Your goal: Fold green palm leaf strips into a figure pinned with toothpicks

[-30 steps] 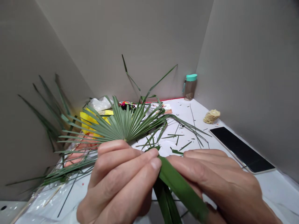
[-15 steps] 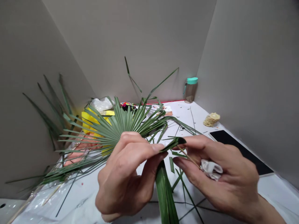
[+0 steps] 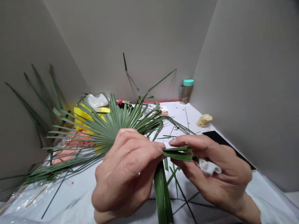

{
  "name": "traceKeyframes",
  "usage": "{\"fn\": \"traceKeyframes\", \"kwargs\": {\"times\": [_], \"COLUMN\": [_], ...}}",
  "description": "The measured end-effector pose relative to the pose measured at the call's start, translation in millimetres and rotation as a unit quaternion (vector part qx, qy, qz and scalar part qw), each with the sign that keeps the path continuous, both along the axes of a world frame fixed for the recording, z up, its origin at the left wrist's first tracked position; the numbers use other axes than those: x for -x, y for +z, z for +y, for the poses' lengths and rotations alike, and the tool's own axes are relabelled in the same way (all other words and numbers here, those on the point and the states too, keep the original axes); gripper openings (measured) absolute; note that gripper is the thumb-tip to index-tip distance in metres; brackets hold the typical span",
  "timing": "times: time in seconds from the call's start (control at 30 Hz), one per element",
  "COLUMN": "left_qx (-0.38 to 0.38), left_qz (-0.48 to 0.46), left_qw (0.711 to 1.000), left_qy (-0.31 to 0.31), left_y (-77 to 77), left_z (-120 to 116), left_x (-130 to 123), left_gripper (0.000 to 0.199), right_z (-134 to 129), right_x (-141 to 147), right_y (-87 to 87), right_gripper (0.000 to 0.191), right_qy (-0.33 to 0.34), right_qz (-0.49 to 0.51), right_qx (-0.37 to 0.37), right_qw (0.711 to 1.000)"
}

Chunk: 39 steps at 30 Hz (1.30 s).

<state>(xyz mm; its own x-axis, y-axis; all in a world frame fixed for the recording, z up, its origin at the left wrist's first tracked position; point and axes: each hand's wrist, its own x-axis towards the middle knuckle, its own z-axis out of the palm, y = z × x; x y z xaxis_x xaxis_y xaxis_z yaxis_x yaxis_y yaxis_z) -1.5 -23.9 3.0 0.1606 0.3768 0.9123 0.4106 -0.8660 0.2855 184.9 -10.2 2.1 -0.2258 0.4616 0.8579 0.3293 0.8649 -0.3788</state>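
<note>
Grey walls [image 3: 140, 40] closing a corner around a white surface [image 3: 179, 121]: clear plastic sheet [image 3: 21, 202] along its near left edge, a dark-screened phone [image 3: 224, 140] at the right edge, a crumbly tan lump [image 3: 204, 120] and a teal-capped bottle [image 3: 187, 91] toward the far corner. Across the middle, a stiff, pleated fan-palm frond [image 3: 105, 130], its narrow blades radiating from just behind the left hand [image 3: 127, 172]. Left hand curled, fingertips pinching one end of a glossy folded leaf strip [image 3: 177, 153]; right hand [image 3: 210, 171] pinching the other end, a crumpled white wad [image 3: 209, 167] tucked against the palm. Below, a broad green leaf blade [image 3: 161, 193] between both hands — smooth, waxy, creased lengthwise.
</note>
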Motion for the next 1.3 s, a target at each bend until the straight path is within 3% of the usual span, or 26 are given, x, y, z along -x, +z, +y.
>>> {"fn": "traceKeyframes", "kwargs": {"times": [0.17, 0.37, 0.77, 1.03, 1.3], "left_qx": [0.007, 0.004, 0.007, 0.024, 0.084], "left_qz": [0.034, 0.045, 0.063, 0.022, -0.043], "left_qw": [0.999, 0.999, 0.994, 0.999, 0.993], "left_qy": [0.007, 0.000, 0.086, 0.022, -0.072], "left_y": [0.1, 0.6, 7.4, 0.6, 7.3], "left_z": [-0.9, -2.4, -8.2, -3.4, 1.6], "left_x": [3.0, 3.8, 4.3, 3.5, -4.6], "left_gripper": [0.030, 0.024, 0.013, 0.014, 0.019], "right_z": [-1.0, 2.3, -2.1, -2.0, -1.9], "right_x": [-0.7, -1.2, -8.3, -24.2, -12.7], "right_y": [5.8, 6.5, 11.6, 10.4, 12.2], "right_gripper": [0.015, 0.020, 0.029, 0.038, 0.043], "right_qy": [0.014, 0.105, 0.097, 0.052, 0.116], "right_qz": [-0.008, 0.012, -0.034, -0.161, -0.088], "right_qx": [0.013, -0.004, 0.004, -0.010, 0.006], "right_qw": [1.000, 0.994, 0.995, 0.986, 0.989]}}
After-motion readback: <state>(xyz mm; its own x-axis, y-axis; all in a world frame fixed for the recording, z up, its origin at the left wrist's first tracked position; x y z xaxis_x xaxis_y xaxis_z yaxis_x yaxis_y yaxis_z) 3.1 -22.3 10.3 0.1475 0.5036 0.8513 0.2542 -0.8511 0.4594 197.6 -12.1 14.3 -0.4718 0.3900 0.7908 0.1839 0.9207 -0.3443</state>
